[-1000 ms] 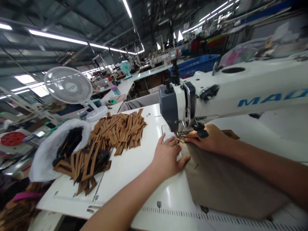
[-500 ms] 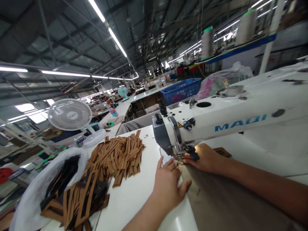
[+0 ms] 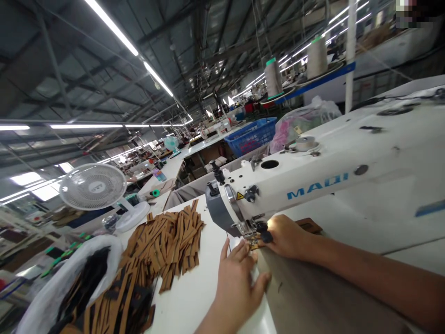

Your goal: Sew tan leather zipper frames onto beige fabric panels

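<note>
At the sewing machine [image 3: 278, 185], both of my hands are close to the needle area. My left hand [image 3: 236, 280] lies palm down on the left, fingers stretched and thumb apart, its fingertips beside the presser foot [image 3: 251, 235]. My right hand [image 3: 287, 235] is bent around a brown strip piece [image 3: 309, 226] just right of the foot; the machine's dark knob hides some of its fingertips. The brown piece shows again under the foot and behind the hand. A grey-brown cloth [image 3: 306, 287] spreads beneath my right forearm toward me.
A heap of brown strips [image 3: 170, 236] covers the table left of my hands. Beside it are a white sack [image 3: 38, 297] with dark pieces and a white fan [image 3: 93, 185]. Behind the machine stand a blue basket [image 3: 252, 137] and thread cones [image 3: 273, 79].
The camera view has turned and tilted, so everything sits lower and mostly further left. My hands stay by the presser foot in nearly the same pose.
</note>
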The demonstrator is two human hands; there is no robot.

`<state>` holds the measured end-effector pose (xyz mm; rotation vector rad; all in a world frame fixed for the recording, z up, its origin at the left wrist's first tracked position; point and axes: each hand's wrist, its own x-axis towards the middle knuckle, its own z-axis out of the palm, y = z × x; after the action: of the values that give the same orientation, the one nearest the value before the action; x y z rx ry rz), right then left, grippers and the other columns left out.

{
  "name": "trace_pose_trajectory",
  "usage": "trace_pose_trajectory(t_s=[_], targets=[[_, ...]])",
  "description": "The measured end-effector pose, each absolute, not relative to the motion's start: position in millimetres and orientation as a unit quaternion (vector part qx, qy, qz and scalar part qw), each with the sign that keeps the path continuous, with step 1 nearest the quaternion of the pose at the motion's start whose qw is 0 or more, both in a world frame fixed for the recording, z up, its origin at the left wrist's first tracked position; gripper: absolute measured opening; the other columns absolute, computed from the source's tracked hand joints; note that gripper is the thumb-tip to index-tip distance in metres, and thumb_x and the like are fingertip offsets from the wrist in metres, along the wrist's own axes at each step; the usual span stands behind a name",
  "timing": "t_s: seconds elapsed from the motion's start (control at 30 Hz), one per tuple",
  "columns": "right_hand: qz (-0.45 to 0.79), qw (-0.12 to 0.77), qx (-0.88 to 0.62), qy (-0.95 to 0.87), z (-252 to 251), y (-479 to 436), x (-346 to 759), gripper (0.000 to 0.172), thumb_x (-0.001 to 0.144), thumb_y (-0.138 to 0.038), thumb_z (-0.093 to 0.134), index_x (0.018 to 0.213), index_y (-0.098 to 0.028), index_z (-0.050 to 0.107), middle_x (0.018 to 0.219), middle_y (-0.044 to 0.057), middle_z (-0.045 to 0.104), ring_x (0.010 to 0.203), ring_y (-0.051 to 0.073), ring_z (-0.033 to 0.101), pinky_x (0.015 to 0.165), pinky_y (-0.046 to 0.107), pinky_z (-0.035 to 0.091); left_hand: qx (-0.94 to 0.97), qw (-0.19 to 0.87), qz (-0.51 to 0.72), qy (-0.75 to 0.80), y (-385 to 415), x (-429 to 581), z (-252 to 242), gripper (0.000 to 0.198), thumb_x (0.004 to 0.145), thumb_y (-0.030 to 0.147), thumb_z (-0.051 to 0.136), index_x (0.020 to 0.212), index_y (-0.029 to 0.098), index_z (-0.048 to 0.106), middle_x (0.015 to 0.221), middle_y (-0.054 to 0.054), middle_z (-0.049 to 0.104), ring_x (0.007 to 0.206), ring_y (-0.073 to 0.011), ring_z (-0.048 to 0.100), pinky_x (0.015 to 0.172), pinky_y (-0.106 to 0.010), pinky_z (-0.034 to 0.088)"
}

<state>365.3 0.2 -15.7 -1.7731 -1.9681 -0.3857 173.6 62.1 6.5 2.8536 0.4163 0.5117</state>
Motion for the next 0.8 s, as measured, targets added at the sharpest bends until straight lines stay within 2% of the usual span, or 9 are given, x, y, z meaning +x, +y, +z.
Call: trace_pose_trajectory(t_s=[0.17,0.3,0.4,0.5,0.63,0.7,0.8], targets=[[-0.132,0.216,-0.641,-0.724,-14,0,364,0.024,0.086,-0.023,0.050,0.069,-0.018,0.065,0.063,0.004,0.059,0.054,0.015,0.049,0.052,0.031,0.019,0.966,0.110,0.186,0.140,65,173,2,0.032,0.077,0.035,0.065,0.105,0.019,0.065,0.124,-0.012,0.061,0.120,-0.0296,0.053,0.112,-0.060,0.021],[-0.123,0.208,-0.682,-0.690,-7,-4,367,0.017,0.081,-0.027,0.060,0.068,-0.017,0.062,0.064,0.004,0.058,0.058,0.017,0.054,0.052,0.028,0.025,0.964,0.108,0.201,0.137,65,174,-1,0.033,0.078,0.037,0.065,0.106,0.019,0.066,0.122,-0.012,0.062,0.119,-0.0294,0.054,0.112,-0.059,0.021],[-0.108,0.197,-0.709,-0.669,-2,-22,366,0.012,0.073,-0.026,0.069,0.071,-0.017,0.061,0.073,0.003,0.058,0.060,0.019,0.056,0.051,0.027,0.030,0.964,0.110,0.205,0.128,59,166,-2,0.032,0.077,0.038,0.066,0.103,0.020,0.066,0.122,-0.013,0.062,0.119,-0.0298,0.054,0.112,-0.058,0.022],[-0.060,0.170,-0.684,-0.707,-7,-56,354,0.003,0.077,-0.019,0.063,0.080,-0.020,0.063,0.089,0.004,0.059,0.067,0.019,0.059,0.057,0.028,0.039,0.965,0.141,0.200,0.095,45,147,-4,0.032,0.075,0.040,0.070,0.101,0.022,0.065,0.122,-0.011,0.062,0.117,-0.0299,0.055,0.112,-0.056,0.023],[-0.045,0.167,-0.651,-0.739,-23,-102,327,0.025,0.079,-0.011,0.047,0.098,-0.018,0.062,0.101,0.009,0.057,0.070,0.021,0.061,0.061,0.035,0.047,0.951,0.189,0.235,0.067,21,121,-6,0.011,0.081,0.022,0.062,0.091,0.024,0.064,0.116,-0.005,0.066,0.111,-0.0240,0.060,0.111,-0.050,0.028],[-0.060,0.179,-0.647,-0.739,-28,-115,316,0.030,0.078,-0.010,0.043,0.101,-0.016,0.061,0.103,0.011,0.056,0.070,0.021,0.061,0.060,0.036,0.049,0.944,0.204,0.245,0.091,13,116,-3,0.013,0.080,0.013,0.059,0.089,0.023,0.063,0.105,-0.003,0.070,0.101,-0.0214,0.063,0.107,-0.048,0.034],[-0.071,0.183,-0.653,-0.731,-30,-121,310,0.032,0.078,-0.010,0.040,0.101,-0.016,0.061,0.104,0.012,0.056,0.071,0.022,0.061,0.060,0.038,0.051,0.936,0.211,0.234,0.156,9,120,2,0.028,0.071,0.010,0.071,0.097,0.020,0.062,0.101,-0.006,0.067,0.096,-0.0241,0.061,0.095,-0.045,0.045]])
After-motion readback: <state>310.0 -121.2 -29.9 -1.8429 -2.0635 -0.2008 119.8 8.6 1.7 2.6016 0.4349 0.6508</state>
